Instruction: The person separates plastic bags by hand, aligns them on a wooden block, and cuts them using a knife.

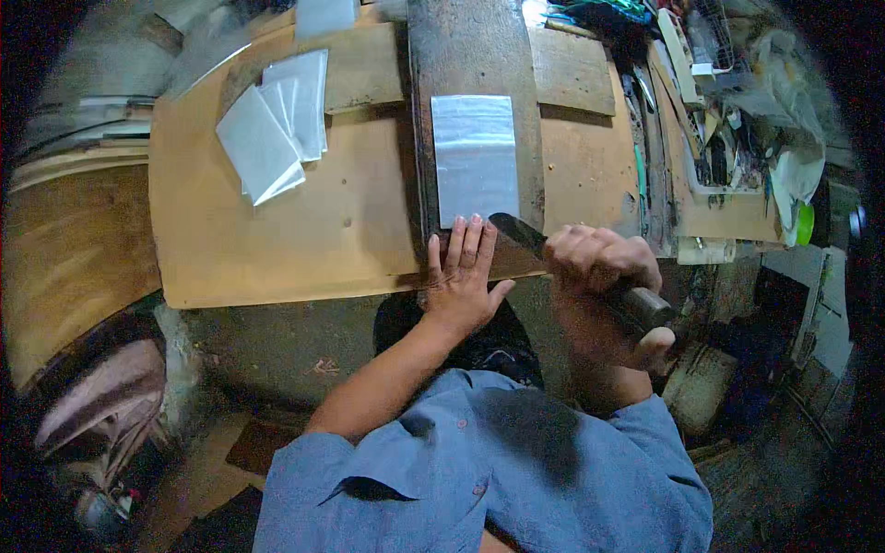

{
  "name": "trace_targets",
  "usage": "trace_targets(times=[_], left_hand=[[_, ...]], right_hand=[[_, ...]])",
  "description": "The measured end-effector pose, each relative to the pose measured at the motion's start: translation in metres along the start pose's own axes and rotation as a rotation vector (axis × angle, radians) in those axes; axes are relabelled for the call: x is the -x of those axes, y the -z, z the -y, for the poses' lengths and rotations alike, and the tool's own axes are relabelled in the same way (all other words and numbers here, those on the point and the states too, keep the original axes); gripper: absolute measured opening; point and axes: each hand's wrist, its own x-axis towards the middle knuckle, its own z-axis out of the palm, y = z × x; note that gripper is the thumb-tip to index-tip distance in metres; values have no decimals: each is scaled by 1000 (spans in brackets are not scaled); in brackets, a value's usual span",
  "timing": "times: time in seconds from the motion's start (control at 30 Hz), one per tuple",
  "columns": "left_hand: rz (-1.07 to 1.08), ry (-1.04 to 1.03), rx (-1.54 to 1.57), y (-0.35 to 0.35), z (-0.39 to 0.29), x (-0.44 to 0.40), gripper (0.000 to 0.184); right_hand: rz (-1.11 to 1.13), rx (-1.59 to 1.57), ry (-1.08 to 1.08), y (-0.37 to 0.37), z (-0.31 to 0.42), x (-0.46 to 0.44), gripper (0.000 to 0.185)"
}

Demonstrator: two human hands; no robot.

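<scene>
Grey sheet lies flat on dark plank, approx. centre of view & a bit toward 12. Long axis runs approx. 12–6, far end leaning a hair toward 11; short edges face 12 & 6. Plank's length also runs approx. 12–6, w/ a strip of it showing along the sheet's 3 o'clock side.

L hand is at the sheet's 6 o'clock edge: palm down, fingers a bit spread & pointing to 12, thumb out toward 2, fingertips over the near edge. R hand is at approx. 4 o'clock from the sheet, fingers wrapped round the handle of a knife. Blade points to 10, butt of handle to 4; tip is by the sheet's near R corner, right beside the L fingertips. Can't tell if blade touches sheet.

In the way: L fingertips hide part of the near edge, blade the near R corner.

Around: fanned pile of sheets at 9 on table; wood blocks at 10 & 2, either side of plank; tool tray w/ misc. clutter at 3.
</scene>
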Motion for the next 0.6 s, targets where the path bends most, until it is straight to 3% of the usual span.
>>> trace_targets(times=[0.27, 0.33, 0.43, 0.5, 0.6], left_hand=[[114, 37, 38, -11, 4, 7, 76], [89, -1, -19, -11, 5, 6, 76], [81, 14, 10, -9, 6, 5, 82], [82, 25, 20, -10, 5, 4, 84], [100, 30, 54, -12, 6, 6, 89]], right_hand=[[0, 139, -108, -27, -19, 0, 67], [-49, -35, -97, -26, -43, -2, 65], [22, -51, -187, -22, -32, -15, 62], [66, -95, -138, -25, -36, -17, 62], [-169, -7, -90, -32, -43, -20, 65]])
